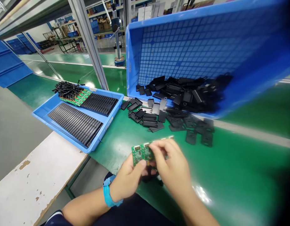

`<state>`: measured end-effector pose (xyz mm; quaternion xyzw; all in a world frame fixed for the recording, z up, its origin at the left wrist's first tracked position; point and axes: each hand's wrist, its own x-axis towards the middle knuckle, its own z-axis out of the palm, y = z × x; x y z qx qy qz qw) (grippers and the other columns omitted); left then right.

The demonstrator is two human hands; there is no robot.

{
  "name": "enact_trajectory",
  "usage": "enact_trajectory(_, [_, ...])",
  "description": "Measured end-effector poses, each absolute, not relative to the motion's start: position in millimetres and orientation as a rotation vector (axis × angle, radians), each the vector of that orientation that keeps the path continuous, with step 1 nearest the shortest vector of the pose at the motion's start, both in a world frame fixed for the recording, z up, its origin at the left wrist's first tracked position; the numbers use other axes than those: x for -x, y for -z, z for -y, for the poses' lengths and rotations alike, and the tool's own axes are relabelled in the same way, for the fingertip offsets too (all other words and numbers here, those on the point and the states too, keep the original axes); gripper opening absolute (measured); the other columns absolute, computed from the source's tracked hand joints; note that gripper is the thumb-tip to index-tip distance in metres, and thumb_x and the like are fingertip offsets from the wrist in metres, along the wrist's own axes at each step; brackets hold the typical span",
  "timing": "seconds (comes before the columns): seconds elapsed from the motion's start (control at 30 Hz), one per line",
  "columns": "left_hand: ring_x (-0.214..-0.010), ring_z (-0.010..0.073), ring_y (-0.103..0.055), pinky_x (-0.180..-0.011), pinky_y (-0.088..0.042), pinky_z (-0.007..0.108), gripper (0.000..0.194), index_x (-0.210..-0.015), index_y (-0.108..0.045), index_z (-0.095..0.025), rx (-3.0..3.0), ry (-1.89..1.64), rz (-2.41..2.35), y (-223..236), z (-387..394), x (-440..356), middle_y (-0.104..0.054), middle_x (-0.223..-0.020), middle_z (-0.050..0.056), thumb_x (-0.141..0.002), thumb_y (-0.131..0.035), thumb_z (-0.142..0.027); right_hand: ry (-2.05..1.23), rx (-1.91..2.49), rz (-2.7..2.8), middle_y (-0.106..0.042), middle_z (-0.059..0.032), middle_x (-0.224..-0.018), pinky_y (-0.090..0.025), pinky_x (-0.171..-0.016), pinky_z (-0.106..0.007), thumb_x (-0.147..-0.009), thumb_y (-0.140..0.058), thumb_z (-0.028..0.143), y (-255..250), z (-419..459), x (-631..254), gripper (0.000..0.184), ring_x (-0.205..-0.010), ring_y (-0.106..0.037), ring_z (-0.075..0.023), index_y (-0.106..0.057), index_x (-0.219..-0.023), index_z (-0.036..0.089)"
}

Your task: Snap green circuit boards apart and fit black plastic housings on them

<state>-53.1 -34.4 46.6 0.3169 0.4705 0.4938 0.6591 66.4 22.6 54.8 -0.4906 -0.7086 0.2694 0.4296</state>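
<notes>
One green circuit board (138,154) is held over the near edge of the bench, between two hands: the left hand (129,177) has its fingers bent beneath and its thumb over the lower part, while the right hand (172,160), thumb and fingers drawn together, pinches it near the upper edge. It should be light and stiff, its small components easily damaged, so the bare edges seem the best grip. Something dark under the hands is too blurred to tell. Beyond, loose black cases (149,117) lie on the green bench (112,147), over a dozen but overlapping, with several blurred flat pieces (192,136) beside them. One shallow blue tray (47,108) carries two rows of black cases, front row (75,124) and back row (100,104), too tightly packed to count, plus green boards (81,97) and one bundle of black cables (67,90). One big blue bin (170,53), tilted toward the bench, holds uncountable black pieces (182,91).
</notes>
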Motion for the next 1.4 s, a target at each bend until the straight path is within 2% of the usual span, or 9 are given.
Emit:
enact_trajectory(0.3, [-0.061,0.0095,-0.044,-0.056,-0.037,0.021,0.031,-0.108,-0.052,-0.016,-0.825,-1.084,-1.169,-50.8,34.3,53.7,-0.051,-0.069,0.0,-0.082,-0.048,-0.034,-0.632,1.2,1.824,-0.052,-0.0027,-0.076,-0.044,-0.065,-0.031,-0.084,-0.044,0.018,-58.4,-15.4,-64.4,0.014,-0.073,-0.051,-0.0169,-0.05,-0.073,0.021])
enact_trajectory(0.4, [-0.067,0.0112,-0.047,-0.062,-0.039,0.023,0.034,-0.112,-0.05,-0.017,-0.868,-1.092,-1.16,-48.5,35.0,54.0,-0.055,-0.08,0.002,-0.083,-0.046,-0.034,-0.55,1.234,1.784,-0.053,-0.0029,-0.078,-0.044,-0.063,-0.031,-0.082,-0.051,0.021,-56.5,-16.3,-63.1,0.003,-0.071,-0.052,-0.0168,-0.054,-0.081,0.021])
enact_trajectory(0.5, [-0.077,0.0143,-0.051,-0.07,-0.042,0.026,0.034,-0.112,-0.049,-0.016,-0.907,-1.084,-1.165,-46.2,35.8,53.9,-0.057,-0.092,0.005,-0.084,-0.044,-0.034,-0.459,1.181,1.78,-0.055,-0.0031,-0.08,-0.044,-0.063,-0.031,-0.08,-0.054,0.019,-54.7,-14.2,-63.6,0.013,-0.072,-0.053,-0.0164,-0.059,-0.092,0.022])
enact_trajectory(0.67, [-0.091,0.0183,-0.052,-0.082,-0.042,0.03,0.035,-0.116,-0.048,-0.017,-0.976,-1.101,-1.183,-45.0,36.8,53.1,-0.056,-0.105,0.008,-0.085,-0.043,-0.033,-0.286,1.103,1.78,-0.058,-0.0021,-0.075,-0.043,-0.064,-0.031,-0.077,-0.058,0.015,-56.1,-8.9,-64.7,0.013,-0.071,-0.054,-0.0162,-0.063,-0.086,0.022])
enact_trajectory(0.83, [-0.092,0.0202,-0.054,-0.082,-0.044,0.032,0.035,-0.115,-0.049,-0.016,-0.991,-1.092,-1.184,-47.0,37.8,53.7,-0.055,-0.111,0.009,-0.084,-0.044,-0.032,-0.527,1.168,1.801,-0.056,-0.0019,-0.076,-0.043,-0.061,-0.029,-0.08,-0.054,0.019,-63.5,-14.0,-68.0,0.008,-0.069,-0.053,-0.0154,-0.059,-0.075,0.022])
enact_trajectory(1.0, [-0.104,0.0219,-0.05,-0.093,-0.038,0.033,0.035,-0.116,-0.05,-0.017,-1.026,-1.112,-1.255,-46.0,39.1,53.4,-0.054,-0.116,0.008,-0.084,-0.044,-0.03,-0.596,1.116,1.902,-0.052,-0.0024,-0.075,-0.042,-0.065,-0.03,-0.081,-0.048,0.017,-62.6,-11.8,-72.3,0.008,-0.072,-0.051,-0.0159,-0.051,-0.074,0.02])
enact_trajectory(1.2, [-0.094,0.0196,-0.057,-0.082,-0.046,0.031,0.03,-0.108,-0.051,-0.015,-0.996,-1.114,-1.242,-44.8,38.9,52.8,-0.058,-0.11,0.009,-0.085,-0.043,-0.033,-0.797,1.141,1.845,-0.05,-0.0008,-0.07,-0.041,-0.054,-0.025,-0.084,-0.044,0.02,-66.6,-2.2,-82.8,0.015,-0.061,-0.049,-0.0133,-0.048,-0.069,0.02])
enact_trajectory(1.4, [-0.088,0.0176,-0.061,-0.08,-0.049,0.031,0.03,-0.11,-0.046,-0.017,-0.887,-1.077,-1.131,-44.5,39.8,51.4,-0.059,-0.108,0.008,-0.085,-0.042,-0.032,-0.695,1.26,1.786,-0.051,-0.0006,-0.07,-0.04,-0.055,-0.026,-0.083,-0.047,0.023,-62.3,-14.8,-86.3,0.013,-0.063,-0.048,-0.0138,-0.05,-0.07,0.02])
